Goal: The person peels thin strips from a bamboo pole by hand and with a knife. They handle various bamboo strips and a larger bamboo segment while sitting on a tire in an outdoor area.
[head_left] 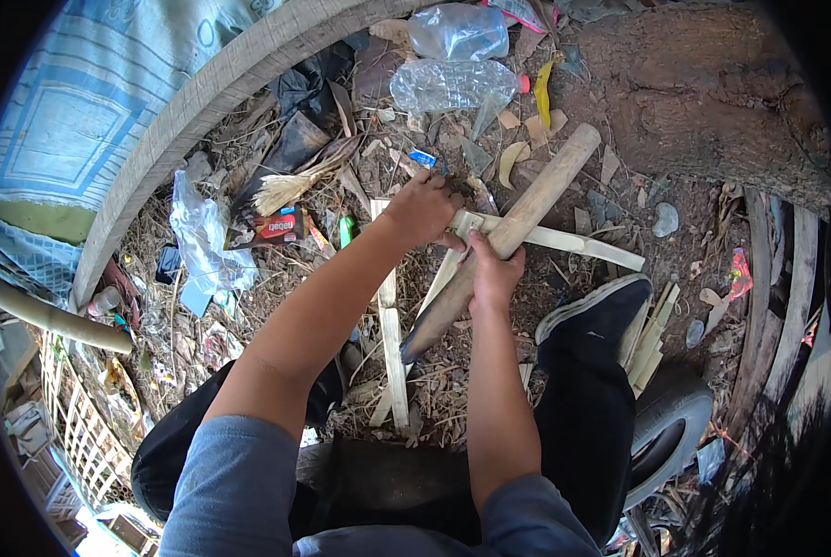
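My left hand (423,209) is closed around one end of a pale split bamboo strip (573,244) that runs off to the right. The strip lies across a thick wooden stick (545,190), which slants from upper right to lower left and ends in a dark tip (415,345). My right hand (494,274) grips that stick just below the crossing, its thumb up against the strip. Both forearms reach in from below, over my dark-trousered legs.
Cut bamboo strips (392,353) lie on the littered dirt, with more by my black shoe (593,316). Two crushed plastic bottles (452,84) lie at the top, a rough log (712,84) at top right, a curved concrete edge (202,102) on the left and a tyre (677,420) at lower right.
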### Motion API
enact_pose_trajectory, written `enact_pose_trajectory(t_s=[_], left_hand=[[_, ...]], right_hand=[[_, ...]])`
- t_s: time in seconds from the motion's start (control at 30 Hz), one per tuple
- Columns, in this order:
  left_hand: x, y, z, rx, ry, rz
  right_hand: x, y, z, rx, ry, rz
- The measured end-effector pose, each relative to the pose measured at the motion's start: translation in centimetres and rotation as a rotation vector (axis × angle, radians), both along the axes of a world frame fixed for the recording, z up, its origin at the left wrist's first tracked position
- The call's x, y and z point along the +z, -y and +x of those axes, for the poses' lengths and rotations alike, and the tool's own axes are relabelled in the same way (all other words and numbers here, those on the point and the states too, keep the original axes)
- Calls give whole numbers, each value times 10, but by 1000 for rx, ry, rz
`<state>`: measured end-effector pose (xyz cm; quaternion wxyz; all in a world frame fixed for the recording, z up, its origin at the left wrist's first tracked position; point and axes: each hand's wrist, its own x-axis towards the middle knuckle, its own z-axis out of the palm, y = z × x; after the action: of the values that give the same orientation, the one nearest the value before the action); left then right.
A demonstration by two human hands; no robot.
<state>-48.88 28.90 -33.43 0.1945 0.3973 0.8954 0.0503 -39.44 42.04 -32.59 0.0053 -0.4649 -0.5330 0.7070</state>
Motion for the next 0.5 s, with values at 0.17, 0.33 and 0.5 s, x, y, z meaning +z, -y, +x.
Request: enact_pose_trajectory(t_s=[0.17,0.33,0.5], left_hand=[[-12,-8,13,120,-93,-75],[-5,0,44,443,-210,191],[-14,0,99,299,-203,367]], right_hand=[[-40,-7,-4,38,-43,78],[-33,-6,19,96,-10,88],[-41,-24,87,447,-117,588]])
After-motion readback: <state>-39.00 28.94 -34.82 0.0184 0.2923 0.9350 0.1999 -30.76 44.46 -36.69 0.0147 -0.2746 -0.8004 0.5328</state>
